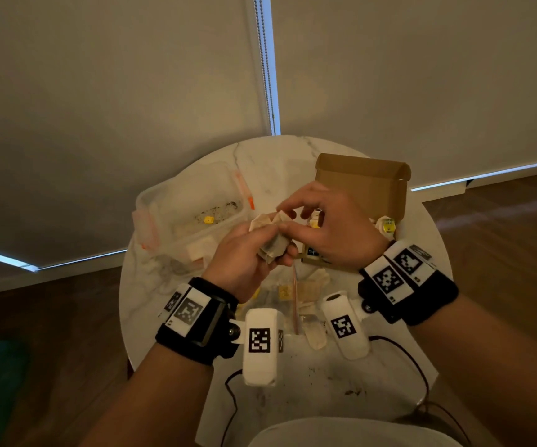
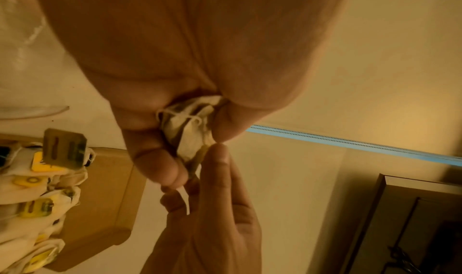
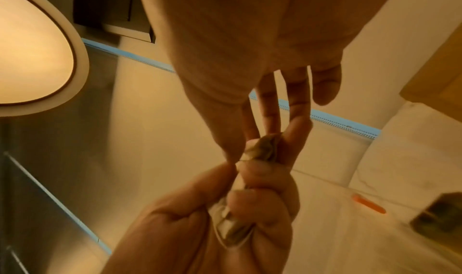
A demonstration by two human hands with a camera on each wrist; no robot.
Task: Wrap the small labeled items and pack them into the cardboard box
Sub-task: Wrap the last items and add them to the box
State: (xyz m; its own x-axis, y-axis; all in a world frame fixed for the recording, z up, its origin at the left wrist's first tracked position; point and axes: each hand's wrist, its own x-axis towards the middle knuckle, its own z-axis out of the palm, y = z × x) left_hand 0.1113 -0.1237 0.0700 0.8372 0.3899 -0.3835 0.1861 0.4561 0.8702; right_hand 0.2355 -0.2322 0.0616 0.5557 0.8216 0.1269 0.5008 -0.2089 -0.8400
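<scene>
Above the middle of the round marble table (image 1: 373,391), my left hand (image 1: 276,253) grips a small item wrapped in cream paper (image 1: 272,235), fingers curled around its lower part. My right hand (image 1: 288,217) pinches the item's upper end between thumb and fingertips. The left wrist view shows the bundle (image 2: 190,124) with a thin string across it. In the right wrist view the wrapped item (image 3: 262,147) sits between both hands. The open cardboard box (image 1: 360,179) stands behind my right hand. It holds several wrapped items with yellow labels (image 2: 32,179).
A clear plastic container (image 1: 164,201) with orange clips lies at the table's left, a small yellow tag (image 1: 208,220) inside it. Loose cream wrappers (image 1: 313,283) lie on the table near me. Black cables (image 1: 421,375) trail over the front edge.
</scene>
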